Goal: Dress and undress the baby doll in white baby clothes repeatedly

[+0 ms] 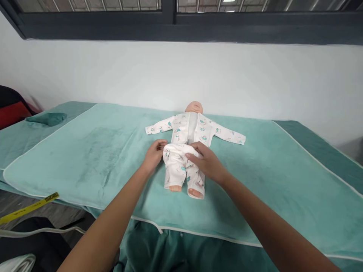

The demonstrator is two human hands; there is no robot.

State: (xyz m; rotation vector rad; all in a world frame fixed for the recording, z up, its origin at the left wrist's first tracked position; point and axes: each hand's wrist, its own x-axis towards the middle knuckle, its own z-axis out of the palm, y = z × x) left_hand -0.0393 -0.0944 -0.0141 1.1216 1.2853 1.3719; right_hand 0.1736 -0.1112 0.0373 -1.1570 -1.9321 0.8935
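A baby doll lies on its back, its bald head towards the wall. It wears a white printed baby shirt, open down the front, with both sleeves spread sideways. Matching baby pants cover its legs, and the feet show just inside the cuffs. At the left side of the waistband, my left hand has its fingers curled against the cloth; the fingertips are partly hidden. My right hand pinches the waistband at the right, thumb on the front and the other fingers towards the upper edge.
Under the doll is a light green blanket with white piping, over a darker green bed cover. A white wall and dark window frame stand behind. A yellow strap and black-and-red bag are at left.
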